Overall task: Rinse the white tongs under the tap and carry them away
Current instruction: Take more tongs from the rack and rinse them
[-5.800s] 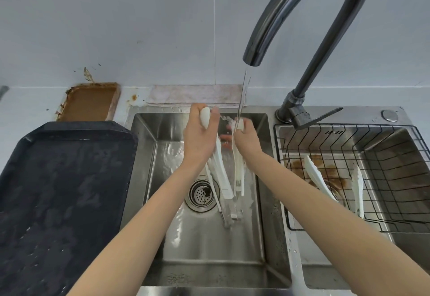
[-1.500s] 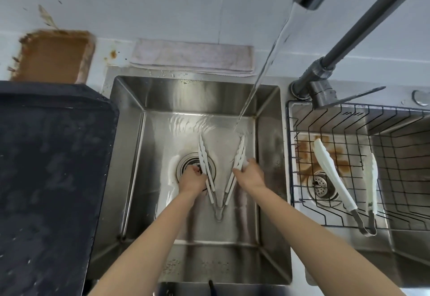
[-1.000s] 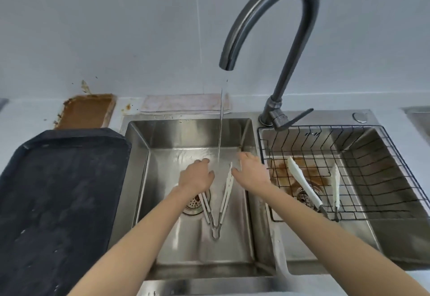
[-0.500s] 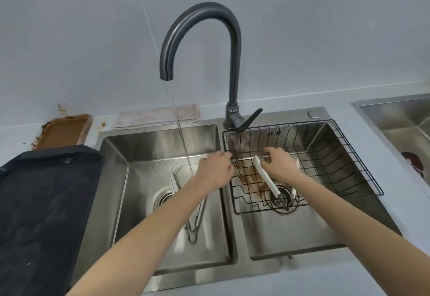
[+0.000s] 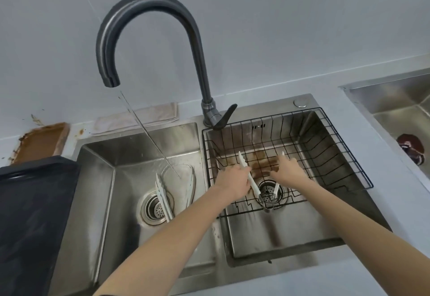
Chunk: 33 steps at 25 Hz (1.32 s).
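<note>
black tray (image 5: 30,214) cut off at left edge, second sink (image 5: 395,100) cropped at right

Count rn: 2 pairs of white tongs, one (image 5: 164,199) in the left basin, one (image 5: 248,177) in the wire basket (image 5: 344,156). 2 hands: left hand (image 5: 235,180), right hand (image 5: 287,167). 1 tap (image 5: 149,28). 3 basins w/ the third one (image 5: 395,95) at the tabletop's right edge. 1 black tray (image 5: 32,202), 1 rusty brown tray (image 5: 39,142), 1 cloth (image 5: 137,119).
</note>
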Each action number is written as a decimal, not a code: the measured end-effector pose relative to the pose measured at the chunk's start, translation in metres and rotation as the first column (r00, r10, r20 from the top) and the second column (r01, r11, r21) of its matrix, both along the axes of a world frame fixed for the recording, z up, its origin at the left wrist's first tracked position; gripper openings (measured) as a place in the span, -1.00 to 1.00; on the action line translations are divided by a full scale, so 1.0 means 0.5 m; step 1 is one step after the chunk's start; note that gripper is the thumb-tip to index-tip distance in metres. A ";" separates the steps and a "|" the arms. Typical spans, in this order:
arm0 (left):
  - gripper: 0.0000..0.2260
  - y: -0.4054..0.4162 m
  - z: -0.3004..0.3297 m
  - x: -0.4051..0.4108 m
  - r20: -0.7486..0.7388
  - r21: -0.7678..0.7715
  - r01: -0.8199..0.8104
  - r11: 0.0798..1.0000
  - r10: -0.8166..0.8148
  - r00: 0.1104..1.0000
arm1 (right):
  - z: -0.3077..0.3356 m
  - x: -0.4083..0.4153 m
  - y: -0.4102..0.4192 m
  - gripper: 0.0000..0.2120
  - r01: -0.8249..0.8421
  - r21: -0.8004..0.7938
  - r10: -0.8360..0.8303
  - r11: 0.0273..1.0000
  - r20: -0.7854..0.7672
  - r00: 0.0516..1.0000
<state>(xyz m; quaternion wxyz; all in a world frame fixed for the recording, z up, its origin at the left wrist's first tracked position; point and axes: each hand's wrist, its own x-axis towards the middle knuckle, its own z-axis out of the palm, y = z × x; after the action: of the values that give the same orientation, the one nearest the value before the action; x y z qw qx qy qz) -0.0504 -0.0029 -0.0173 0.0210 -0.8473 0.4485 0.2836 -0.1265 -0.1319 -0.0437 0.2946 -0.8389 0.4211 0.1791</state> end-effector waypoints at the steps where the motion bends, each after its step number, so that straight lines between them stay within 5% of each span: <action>1: -0.58 -0.003 -0.008 -0.004 -0.005 0.019 0.022 1.000 -0.022 1.000 | -0.006 0.001 -0.002 -0.56 0.013 0.009 -0.013 1.000 0.013 1.000; 9: -0.55 -0.001 -0.024 -0.023 -0.101 0.042 0.027 0.999 -0.022 0.995 | -0.032 -0.005 -0.004 -0.65 0.171 0.108 -0.182 0.979 0.101 0.978; 12: -0.55 0.006 -0.017 -0.026 -0.151 -0.048 -0.068 0.997 0.060 0.987 | -0.020 -0.002 0.002 -0.79 0.200 0.102 -0.213 0.974 0.144 0.966; 18: -0.65 0.049 0.024 -0.018 -0.297 -0.328 -0.371 0.869 0.278 0.914 | 0.026 0.010 0.040 -0.65 0.225 0.128 -0.254 0.966 0.300 0.920; 24: -0.64 0.126 0.045 0.018 -0.462 -0.377 -0.661 0.649 0.487 0.741 | 0.090 0.048 0.126 -0.49 0.141 0.140 -0.188 0.980 0.424 0.886; 29: -0.57 0.203 0.036 0.060 -0.671 -0.260 -0.885 0.385 0.588 0.453 | 0.124 0.080 0.212 -0.40 0.043 0.165 -0.126 0.985 0.529 0.839; 33: -0.60 0.260 0.020 0.091 -0.795 -0.115 -0.959 0.260 0.555 0.246 | 0.136 0.110 0.275 -0.37 -0.022 0.181 -0.089 0.983 0.584 0.807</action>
<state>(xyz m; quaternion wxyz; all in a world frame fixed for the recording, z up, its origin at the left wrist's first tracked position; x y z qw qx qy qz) -0.0049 0.1273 -0.0070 -0.5423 -0.7632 -0.0220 0.3506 -0.0715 0.0058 0.0242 0.4878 -0.8155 0.3059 -0.0584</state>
